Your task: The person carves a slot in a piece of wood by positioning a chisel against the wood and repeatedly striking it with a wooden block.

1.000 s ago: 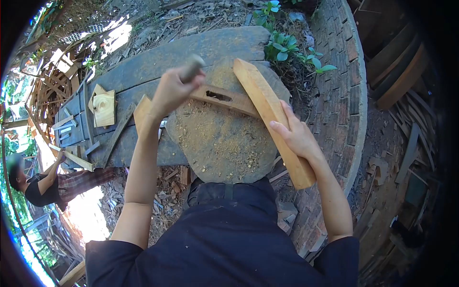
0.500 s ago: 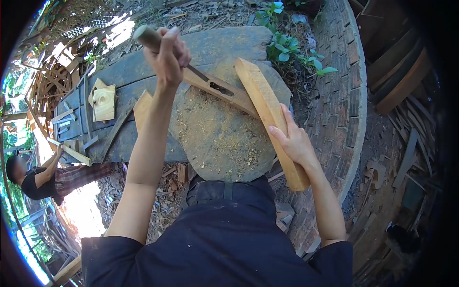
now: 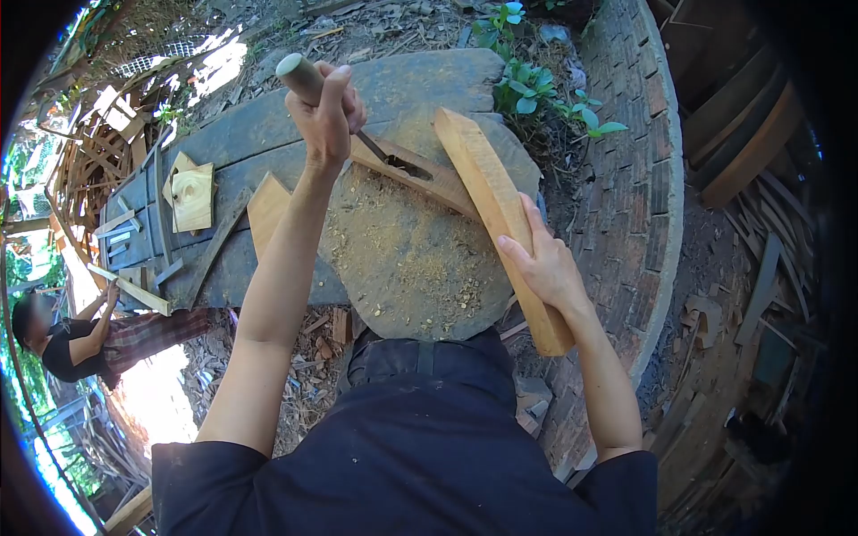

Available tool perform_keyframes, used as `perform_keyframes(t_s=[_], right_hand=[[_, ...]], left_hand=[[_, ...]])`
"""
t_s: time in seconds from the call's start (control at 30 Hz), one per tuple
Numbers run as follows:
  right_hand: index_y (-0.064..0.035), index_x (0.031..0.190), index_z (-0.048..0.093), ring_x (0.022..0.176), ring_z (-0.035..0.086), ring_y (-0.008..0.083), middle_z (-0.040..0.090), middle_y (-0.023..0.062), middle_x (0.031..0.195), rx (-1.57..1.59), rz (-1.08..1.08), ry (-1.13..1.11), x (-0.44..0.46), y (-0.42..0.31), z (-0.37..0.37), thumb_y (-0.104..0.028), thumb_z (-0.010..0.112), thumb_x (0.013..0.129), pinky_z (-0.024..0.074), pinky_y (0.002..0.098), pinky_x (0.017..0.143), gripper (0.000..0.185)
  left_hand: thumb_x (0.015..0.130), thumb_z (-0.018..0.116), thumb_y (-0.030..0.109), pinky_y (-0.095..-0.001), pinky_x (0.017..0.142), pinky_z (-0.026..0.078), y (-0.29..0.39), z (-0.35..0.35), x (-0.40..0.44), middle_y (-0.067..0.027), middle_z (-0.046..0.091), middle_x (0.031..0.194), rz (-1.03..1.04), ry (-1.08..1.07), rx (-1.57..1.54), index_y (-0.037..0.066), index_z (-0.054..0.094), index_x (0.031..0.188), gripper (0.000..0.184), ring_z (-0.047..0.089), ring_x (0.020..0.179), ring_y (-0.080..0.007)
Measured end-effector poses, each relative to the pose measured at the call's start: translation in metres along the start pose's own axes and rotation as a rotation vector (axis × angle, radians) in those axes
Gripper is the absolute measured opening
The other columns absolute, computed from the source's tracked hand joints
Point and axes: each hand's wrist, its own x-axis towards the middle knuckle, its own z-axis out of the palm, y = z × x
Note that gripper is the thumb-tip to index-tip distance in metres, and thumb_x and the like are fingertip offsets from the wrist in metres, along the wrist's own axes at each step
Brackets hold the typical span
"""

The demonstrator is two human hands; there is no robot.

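My left hand (image 3: 326, 121) is wrapped round the handle of a chisel (image 3: 302, 78), whose pale handle end points up and to the left. The blade runs down to the left end of a dark slot cut in a long wooden piece (image 3: 454, 191). That piece lies across a round chopping block (image 3: 402, 259) strewn with wood chips. My right hand (image 3: 547, 268) grips a thick, slightly curved wooden beam (image 3: 483, 174), thumb on top and fingers along its far side. The beam slants over the right end of the slotted piece; whether the two touch I cannot tell.
A dark plank bench (image 3: 246, 121) extends left, bearing a pale board (image 3: 192, 198) and loose strips. A low brick wall (image 3: 626, 205) curves along the right. Leafy plants (image 3: 523, 85) grow beyond the block. At the left another person (image 3: 76, 344) handles a wooden strip (image 3: 134, 293).
My left hand has shifted slightly right, and the chisel's handle has swung right, with its blade now at the slot's left end. The beam and my right hand stay almost the same.
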Motion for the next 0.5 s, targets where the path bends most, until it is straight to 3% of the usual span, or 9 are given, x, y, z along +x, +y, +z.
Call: perform_keyframes(t_s=[0.5], right_hand=[[-0.0245,0.152,0.02,0.096,0.063,0.0521,0.067,0.0316,0.1,0.016,-0.032,0.034,-0.0019,-0.0017,0.0004,-0.048,0.055,0.09,0.0501,0.0553,0.086,0.075]], left_hand=[[0.09,0.058,0.01,-0.0257,0.033,0.027,-0.0023,0.0021,0.0021,-0.0013,0.041,0.055,0.01,0.048,-0.023,0.006,0.043,0.071,0.025,0.034,0.035,-0.0086]])
